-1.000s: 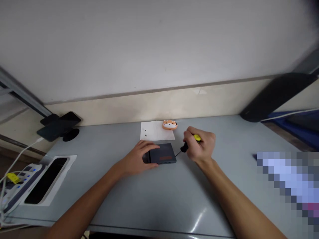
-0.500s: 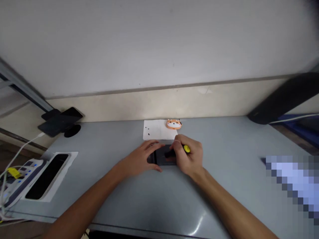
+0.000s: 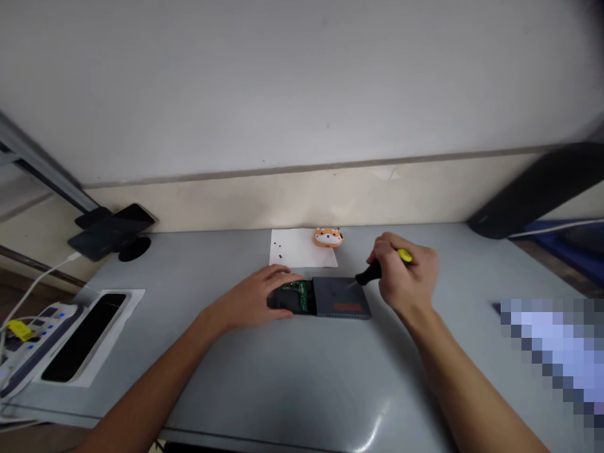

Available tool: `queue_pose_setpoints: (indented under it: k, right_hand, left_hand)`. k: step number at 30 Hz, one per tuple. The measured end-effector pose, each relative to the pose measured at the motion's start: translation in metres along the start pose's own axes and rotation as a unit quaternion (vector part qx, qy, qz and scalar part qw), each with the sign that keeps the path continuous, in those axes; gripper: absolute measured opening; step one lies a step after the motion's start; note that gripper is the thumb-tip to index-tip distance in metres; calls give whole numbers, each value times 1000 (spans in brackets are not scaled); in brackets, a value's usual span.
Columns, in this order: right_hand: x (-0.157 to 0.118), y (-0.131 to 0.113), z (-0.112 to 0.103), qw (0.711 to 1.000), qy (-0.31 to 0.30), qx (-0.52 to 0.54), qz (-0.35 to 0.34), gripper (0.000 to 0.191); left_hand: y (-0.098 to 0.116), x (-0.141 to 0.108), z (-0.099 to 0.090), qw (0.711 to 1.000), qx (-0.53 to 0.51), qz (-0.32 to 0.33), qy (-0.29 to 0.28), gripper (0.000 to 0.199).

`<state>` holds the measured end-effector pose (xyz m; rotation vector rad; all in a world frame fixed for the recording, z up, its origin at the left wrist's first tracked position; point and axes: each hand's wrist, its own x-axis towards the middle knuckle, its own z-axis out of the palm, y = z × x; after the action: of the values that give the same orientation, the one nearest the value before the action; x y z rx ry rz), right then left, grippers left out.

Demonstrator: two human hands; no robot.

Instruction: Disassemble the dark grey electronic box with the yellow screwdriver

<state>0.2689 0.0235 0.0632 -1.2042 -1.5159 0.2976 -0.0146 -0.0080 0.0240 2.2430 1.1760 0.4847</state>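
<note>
A flat electronic device lies on the grey table in front of me. Its green circuit board [image 3: 300, 297] shows at the left, beside a dark grey casing [image 3: 337, 297] with a reddish patch. My left hand [image 3: 255, 297] holds the device's left end, thumb along the near edge and fingers along the far edge, covering part of it. In my right hand [image 3: 408, 274] is a screwdriver [image 3: 370, 274] with a black and yellow handle. Its thin shaft points left and down over the casing's right part; whether the tip touches is unclear.
Behind the device, a white paper sheet [image 3: 302, 255] bears several tiny dark pieces [image 3: 280, 256] and an orange animal-faced case [image 3: 329, 237]. At left are a phone [image 3: 85, 340], a power strip [image 3: 42, 340] and another phone on a stand [image 3: 113, 229]. A dark cylinder [image 3: 533, 189] stands back right.
The grey casing has slid right, away from my left hand, and the green circuit board now shows. My right hand has moved right with the screwdriver; my left hand has shifted slightly left.
</note>
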Motion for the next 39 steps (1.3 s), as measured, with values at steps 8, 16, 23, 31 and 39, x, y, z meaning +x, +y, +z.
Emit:
queue_pose_setpoints:
  k: [8,16,23,31,39]
  right_hand:
    - [-13,-12,16,996,-62,14,-63,30]
    - [-4,-6,1,991,-54,-59,-110,31]
    - [-10,-8,13,997,-50,7,-62,32]
    - [-17,-8,23,991,-89,-10,-99,33]
    - [-17,-8,33,994,-97,45,-29,11]
  left_hand:
    - [10,6,21,999,37,26,17,66]
    - [6,6,16,1000,22,9,-4,67]
    - [16,10,24,997,59,37,41,64]
    - [18,15,32,998,39,31,47,48]
    - [16,14,33,998,20,38,52,27]
